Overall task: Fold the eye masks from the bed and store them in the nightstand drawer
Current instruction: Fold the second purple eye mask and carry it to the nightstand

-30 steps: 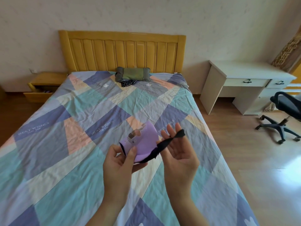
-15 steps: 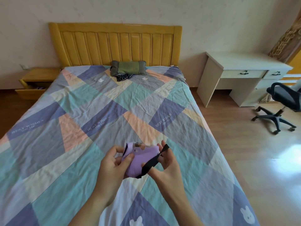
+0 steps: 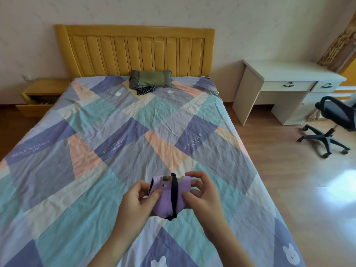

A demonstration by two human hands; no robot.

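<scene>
Right above the near part of the bed, a folded purple eye mask (image 3: pixel 169 199) is held up in both hands, its black elastic strap (image 3: pixel 174 195) wrapped over the front from top edge to bottom edge. The left hand (image 3: pixel 137 204) pinches the mask's left edge, thumb on the front and fingers curled behind. The right hand (image 3: pixel 201 195) grips the right edge, thumb pressed to the front near the strap and fingers hooked over the top corner.

Below the hands the patchwork bedspread (image 3: pixel 92 135) lies flat, a broad bare stretch reaching up to the yellow headboard (image 3: pixel 134 49). At the head of the bed sits a small green pillow (image 3: pixel 151 79) with a dark checked cloth (image 3: pixel 145 90) touching its front edge; whether that is another mask I cannot tell.

Just beside the bed's far left corner stands the wooden nightstand (image 3: pixel 45 86), its drawer (image 3: pixel 33 107) pulled out. Right of the bed runs open wooden floor (image 3: pixel 300 189), with a white desk (image 3: pixel 285 87) by the wall and a black office chair (image 3: pixel 335 124) near it.
</scene>
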